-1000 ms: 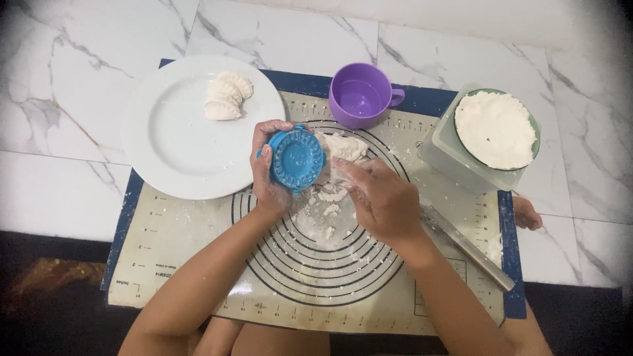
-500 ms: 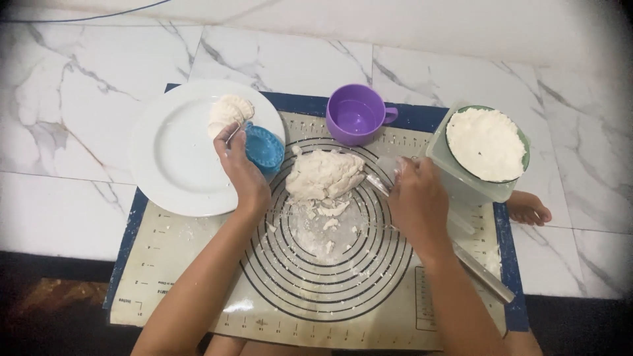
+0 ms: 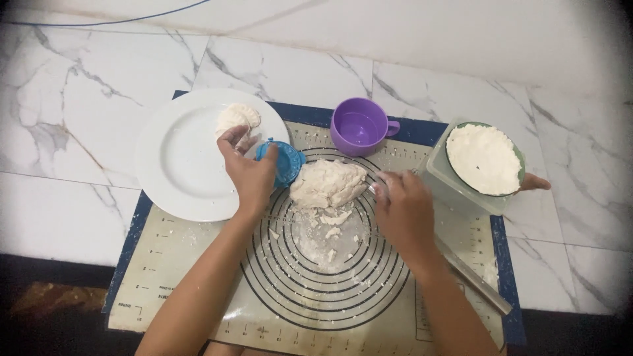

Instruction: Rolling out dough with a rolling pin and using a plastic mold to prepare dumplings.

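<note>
Head view looks straight down on our two hands over a baking mat. Our left hand (image 3: pixel 247 173) is clamped around a blue round dumpling press (image 3: pixel 282 161), holding it at the right rim of the white plate (image 3: pixel 178 171); our fingers cover part of the press, so we cannot tell whether it is folded open or closed. Just above our fingertips a pale folded dumpling (image 3: pixel 237 117) lies on the plate. Beside the press, at the mat's middle, sits a lump of white dough (image 3: pixel 328 184), with crumbs scattered below it on the ringed silicone mat (image 3: pixel 198 290). Our right hand (image 3: pixel 403 212) rests on the mat just right of the dough, fingers curled together; something small and shiny shows at the fingertips, but we cannot make out what it is or whether it is gripped. A long metal tool (image 3: pixel 476 282) runs out from under that wrist, its upper end hidden. Behind stand a purple cup (image 3: pixel 359 126) and a bowl of white filling (image 3: pixel 484 159) in a clear container. Both forearms are cut off by the lower edge.
</note>
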